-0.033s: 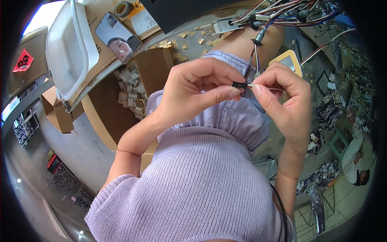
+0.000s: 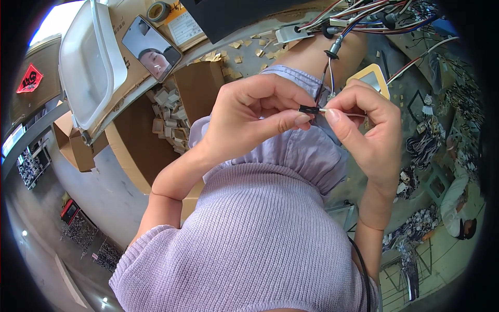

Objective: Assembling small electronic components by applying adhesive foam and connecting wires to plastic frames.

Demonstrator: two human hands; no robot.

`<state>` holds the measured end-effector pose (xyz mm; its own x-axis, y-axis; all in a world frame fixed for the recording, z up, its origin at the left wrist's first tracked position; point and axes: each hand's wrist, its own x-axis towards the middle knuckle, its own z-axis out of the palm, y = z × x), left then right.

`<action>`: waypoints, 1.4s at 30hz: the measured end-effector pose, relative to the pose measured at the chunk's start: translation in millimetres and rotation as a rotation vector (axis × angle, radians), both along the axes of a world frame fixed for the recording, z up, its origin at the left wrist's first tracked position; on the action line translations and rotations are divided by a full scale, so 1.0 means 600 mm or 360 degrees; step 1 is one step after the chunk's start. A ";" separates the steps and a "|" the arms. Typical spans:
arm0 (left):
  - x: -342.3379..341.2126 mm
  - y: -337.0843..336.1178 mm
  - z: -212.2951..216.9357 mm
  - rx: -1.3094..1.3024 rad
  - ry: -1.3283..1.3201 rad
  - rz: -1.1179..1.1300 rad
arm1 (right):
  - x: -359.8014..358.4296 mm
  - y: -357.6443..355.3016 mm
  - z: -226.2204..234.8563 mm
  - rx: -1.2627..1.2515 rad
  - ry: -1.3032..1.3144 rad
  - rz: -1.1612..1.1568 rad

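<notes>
Black connector (image 2: 309,109) pinched in left hand (image 2: 254,117) fingers; right hand (image 2: 366,125) fingers pinch its wire; red diamond label (image 2: 30,79) far left.

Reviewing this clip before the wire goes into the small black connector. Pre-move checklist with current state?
1. Left hand pinches the black connector: ok.
2. Right hand pinches the thin wire close to the connector: ok.
3. Wire tip lined up with connector opening: cannot tell, too small.
4. Wire already seated: cannot tell.
5. Wire bundle on the bench lies apart from both hands: ok.
</notes>
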<state>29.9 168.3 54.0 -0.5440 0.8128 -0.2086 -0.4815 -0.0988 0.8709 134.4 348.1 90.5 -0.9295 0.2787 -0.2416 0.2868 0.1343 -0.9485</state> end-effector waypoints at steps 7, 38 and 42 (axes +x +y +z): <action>-0.003 0.001 0.000 -0.0033 -0.0055 0.0003 | -0.004 0.000 0.001 -0.0035 -0.0008 0.0016; 0.013 0.006 -0.043 0.1403 -0.1739 -0.0846 | -0.031 -0.037 0.039 0.0517 0.0132 0.0122; 0.013 0.005 -0.043 0.1391 -0.1688 -0.0831 | -0.033 -0.039 0.039 0.0544 0.0120 0.0151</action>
